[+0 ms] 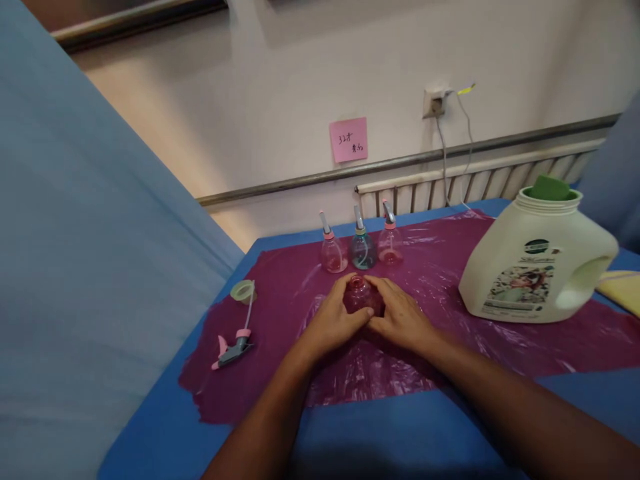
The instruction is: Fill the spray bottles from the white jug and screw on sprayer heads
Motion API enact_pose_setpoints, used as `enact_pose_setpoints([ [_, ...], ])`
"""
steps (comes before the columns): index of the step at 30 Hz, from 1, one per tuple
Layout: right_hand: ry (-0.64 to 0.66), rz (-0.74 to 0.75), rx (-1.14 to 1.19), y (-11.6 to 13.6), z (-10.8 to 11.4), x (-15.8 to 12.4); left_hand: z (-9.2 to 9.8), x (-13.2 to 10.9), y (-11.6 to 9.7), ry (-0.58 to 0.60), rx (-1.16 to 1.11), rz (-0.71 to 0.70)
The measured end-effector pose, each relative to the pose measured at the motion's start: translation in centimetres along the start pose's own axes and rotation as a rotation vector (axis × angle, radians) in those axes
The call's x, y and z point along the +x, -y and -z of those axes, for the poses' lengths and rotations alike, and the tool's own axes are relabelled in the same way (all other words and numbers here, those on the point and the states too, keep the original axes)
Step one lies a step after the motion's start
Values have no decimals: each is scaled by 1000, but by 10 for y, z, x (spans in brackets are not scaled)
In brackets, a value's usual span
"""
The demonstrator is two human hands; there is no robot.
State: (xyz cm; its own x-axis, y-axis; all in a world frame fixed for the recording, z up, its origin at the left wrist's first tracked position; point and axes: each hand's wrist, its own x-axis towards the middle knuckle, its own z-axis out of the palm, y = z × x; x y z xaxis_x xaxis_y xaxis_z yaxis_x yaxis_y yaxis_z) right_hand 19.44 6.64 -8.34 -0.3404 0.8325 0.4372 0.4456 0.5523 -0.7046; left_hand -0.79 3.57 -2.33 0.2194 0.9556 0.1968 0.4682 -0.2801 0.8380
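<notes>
Both hands are wrapped round a small round pink bottle (358, 297) with no top on its neck. My left hand (336, 320) holds its left side, and my right hand (397, 312) holds its right side. Behind it stand three spray bottles: a pink one (333, 255), a teal one (363, 250) and another pink one (390, 245). A grey and pink spray head (235, 349) with its tube lies to the left, the tube's end by a pale green ring (242, 291).
A purple plastic sheet (270, 320) covers much of the blue table (350, 440). At the right stands a large cream jug (520, 267) with a green piece in its mouth. A blue curtain (100, 233) hangs at the left. Behind are a wall socket (434, 104) and cable.
</notes>
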Motion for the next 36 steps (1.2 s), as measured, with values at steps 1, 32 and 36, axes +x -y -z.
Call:
enact_pose_setpoints([
  [1, 5, -3, -2, 0, 0, 0, 1, -2, 4, 1, -38, 10],
  [32, 59, 53, -77, 13, 69, -15, -13, -12, 37, -48, 87, -63],
  [36, -146, 13, -194, 28, 120, -38, -14, -11, 40, -40, 67, -11],
])
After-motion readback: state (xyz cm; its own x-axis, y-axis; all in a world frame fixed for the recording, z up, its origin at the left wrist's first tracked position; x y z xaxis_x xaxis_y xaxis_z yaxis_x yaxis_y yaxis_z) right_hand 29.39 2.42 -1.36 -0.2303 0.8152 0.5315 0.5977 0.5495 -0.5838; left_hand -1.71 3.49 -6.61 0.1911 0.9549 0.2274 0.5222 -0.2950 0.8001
